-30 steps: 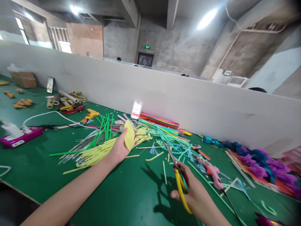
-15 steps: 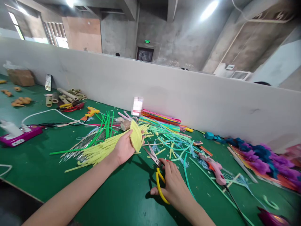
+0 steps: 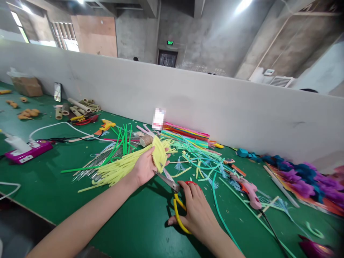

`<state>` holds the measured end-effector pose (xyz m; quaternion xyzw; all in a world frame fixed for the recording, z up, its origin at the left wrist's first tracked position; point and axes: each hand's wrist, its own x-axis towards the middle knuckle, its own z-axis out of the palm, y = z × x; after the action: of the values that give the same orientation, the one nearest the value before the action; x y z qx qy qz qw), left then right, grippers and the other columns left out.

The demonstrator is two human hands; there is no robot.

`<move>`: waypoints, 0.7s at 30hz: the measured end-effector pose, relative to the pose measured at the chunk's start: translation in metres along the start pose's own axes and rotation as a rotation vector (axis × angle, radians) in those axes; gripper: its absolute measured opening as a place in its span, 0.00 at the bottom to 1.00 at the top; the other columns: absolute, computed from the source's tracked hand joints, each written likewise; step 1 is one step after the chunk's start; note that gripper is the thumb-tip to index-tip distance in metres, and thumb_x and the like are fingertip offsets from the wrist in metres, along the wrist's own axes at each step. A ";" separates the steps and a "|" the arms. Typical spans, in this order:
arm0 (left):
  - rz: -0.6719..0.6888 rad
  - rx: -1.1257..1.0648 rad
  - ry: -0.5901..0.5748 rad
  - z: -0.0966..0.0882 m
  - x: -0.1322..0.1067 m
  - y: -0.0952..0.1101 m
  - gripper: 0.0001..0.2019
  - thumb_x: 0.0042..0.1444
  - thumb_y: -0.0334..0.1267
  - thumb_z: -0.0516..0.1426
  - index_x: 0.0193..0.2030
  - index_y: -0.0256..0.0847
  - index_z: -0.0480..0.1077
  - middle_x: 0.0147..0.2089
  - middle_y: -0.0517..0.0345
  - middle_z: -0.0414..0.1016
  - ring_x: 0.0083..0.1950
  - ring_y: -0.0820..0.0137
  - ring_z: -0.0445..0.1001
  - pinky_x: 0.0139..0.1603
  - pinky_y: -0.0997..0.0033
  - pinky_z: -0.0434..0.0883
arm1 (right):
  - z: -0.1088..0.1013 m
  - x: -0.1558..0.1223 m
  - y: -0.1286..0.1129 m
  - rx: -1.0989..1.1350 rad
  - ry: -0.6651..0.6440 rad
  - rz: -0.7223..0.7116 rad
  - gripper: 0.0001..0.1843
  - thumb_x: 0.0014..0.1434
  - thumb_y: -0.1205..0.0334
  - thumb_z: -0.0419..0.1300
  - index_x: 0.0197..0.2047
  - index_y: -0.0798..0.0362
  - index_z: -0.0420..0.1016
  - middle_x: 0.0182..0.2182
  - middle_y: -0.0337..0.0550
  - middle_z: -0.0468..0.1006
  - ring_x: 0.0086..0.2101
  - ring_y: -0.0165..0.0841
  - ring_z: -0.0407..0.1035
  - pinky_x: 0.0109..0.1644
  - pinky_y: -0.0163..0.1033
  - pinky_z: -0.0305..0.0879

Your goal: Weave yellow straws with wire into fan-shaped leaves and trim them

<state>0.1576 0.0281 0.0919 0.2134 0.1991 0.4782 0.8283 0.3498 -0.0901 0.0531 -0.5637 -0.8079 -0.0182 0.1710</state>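
Note:
A yellow leaf-shaped piece (image 3: pixel 159 153), apparently made of fuzzy stems, is gripped in my left hand (image 3: pixel 145 168). My right hand (image 3: pixel 197 208) holds yellow-handled scissors (image 3: pixel 172 183) with the blades parted. The blade tips reach the lower end of the yellow piece; whether they touch it I cannot tell. Yellow pipe cleaners (image 3: pixel 118 168) lie in a bundle behind and under my left wrist. Just behind the yellow piece sits a roll of brown tape or cord (image 3: pixel 146 140).
A yellow glue gun (image 3: pixel 106 125) and a purple power strip (image 3: pixel 29 152) lie left. Turquoise pipe cleaners (image 3: pixel 199 147) spread behind my hands. On the right are a pink glue gun (image 3: pixel 251 193) and purple-blue fuzzy pieces (image 3: pixel 301 179). A white partition (image 3: pixel 215 104) closes the green table's back.
The scissors have moved left, bringing their tips to the lower end of the yellow piece. My left hand has turned the piece slightly. The whole view has shifted a little.

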 end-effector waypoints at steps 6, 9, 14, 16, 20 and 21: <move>-0.012 -0.031 -0.012 0.000 -0.002 0.002 0.20 0.63 0.40 0.48 0.58 0.33 0.65 0.61 0.43 0.66 0.60 0.53 0.67 0.59 0.47 0.66 | 0.000 0.000 0.000 -0.087 0.060 -0.027 0.46 0.46 0.36 0.61 0.59 0.59 0.60 0.45 0.58 0.68 0.47 0.52 0.63 0.51 0.56 0.63; -0.029 -0.056 -0.033 0.000 -0.002 0.004 0.20 0.64 0.40 0.47 0.58 0.31 0.65 0.62 0.43 0.66 0.60 0.53 0.66 0.60 0.46 0.65 | -0.002 0.001 -0.001 -0.102 0.074 -0.049 0.45 0.46 0.37 0.62 0.59 0.59 0.61 0.44 0.57 0.68 0.47 0.51 0.63 0.51 0.55 0.64; -0.043 -0.081 -0.043 0.001 -0.002 0.006 0.21 0.65 0.40 0.46 0.60 0.33 0.62 0.60 0.42 0.67 0.60 0.51 0.67 0.59 0.42 0.64 | -0.002 0.000 -0.001 -0.109 0.079 -0.048 0.46 0.46 0.37 0.62 0.60 0.59 0.61 0.44 0.58 0.68 0.46 0.51 0.64 0.50 0.56 0.65; -0.051 -0.091 -0.040 0.001 -0.002 0.006 0.21 0.65 0.41 0.46 0.61 0.33 0.62 0.60 0.42 0.67 0.59 0.51 0.68 0.59 0.41 0.64 | -0.002 -0.001 -0.001 -0.104 0.078 -0.059 0.46 0.46 0.37 0.62 0.60 0.59 0.61 0.44 0.58 0.68 0.46 0.52 0.64 0.50 0.57 0.65; -0.060 -0.105 -0.048 0.002 -0.003 0.008 0.21 0.65 0.40 0.45 0.61 0.31 0.61 0.59 0.42 0.68 0.58 0.50 0.69 0.60 0.41 0.63 | -0.005 -0.001 -0.002 -0.088 0.062 -0.086 0.46 0.46 0.38 0.63 0.60 0.60 0.61 0.44 0.58 0.68 0.46 0.52 0.64 0.50 0.57 0.65; -0.059 -0.104 -0.056 0.002 -0.004 0.008 0.21 0.65 0.40 0.45 0.61 0.31 0.61 0.59 0.41 0.68 0.57 0.51 0.70 0.60 0.41 0.63 | -0.005 0.000 -0.003 -0.078 0.058 -0.090 0.46 0.46 0.38 0.63 0.60 0.60 0.61 0.44 0.58 0.68 0.46 0.52 0.65 0.50 0.57 0.66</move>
<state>0.1514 0.0281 0.0984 0.1773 0.1567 0.4573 0.8572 0.3487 -0.0926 0.0582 -0.5325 -0.8256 -0.0740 0.1713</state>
